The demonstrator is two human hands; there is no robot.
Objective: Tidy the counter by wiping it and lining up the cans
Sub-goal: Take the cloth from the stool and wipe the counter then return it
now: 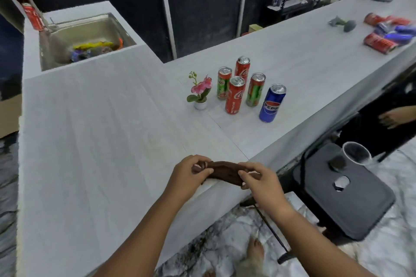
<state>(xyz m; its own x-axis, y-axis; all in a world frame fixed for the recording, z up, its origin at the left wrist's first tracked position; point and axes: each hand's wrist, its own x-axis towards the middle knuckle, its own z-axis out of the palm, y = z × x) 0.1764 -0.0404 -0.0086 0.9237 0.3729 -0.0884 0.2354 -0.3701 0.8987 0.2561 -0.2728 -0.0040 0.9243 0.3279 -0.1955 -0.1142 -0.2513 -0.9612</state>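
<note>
Pale grey wood grain covers the long table (101,130), which runs from the near left to the far right. A steel sink (94,27) is set into its far left end, with coloured clutter lying in the basin. On the floor at the near right stands a dark stool (360,204). Far to the right on the table a blurred heap of cans (387,33), red and blue, lies on its side, well apart from the rest. Near the middle of the table five cans stand upright in a loose cluster: a blue Pepsi can (271,103) nearest and rightmost, a near red can (235,95), a far red can (242,66), a left green can (223,83) and a right green can (255,90). Both hands are at the near edge of the table, clamped on one brown cloth (225,172): the left hand (186,175) pinches its left end and the right hand (263,182) grips its right end, so the cloth stretches between them; whether it touches the table is unclear. A small potted flower (200,90) stands just left of the cluster, and a clear cup (355,153) sits on the stool's far corner
</note>
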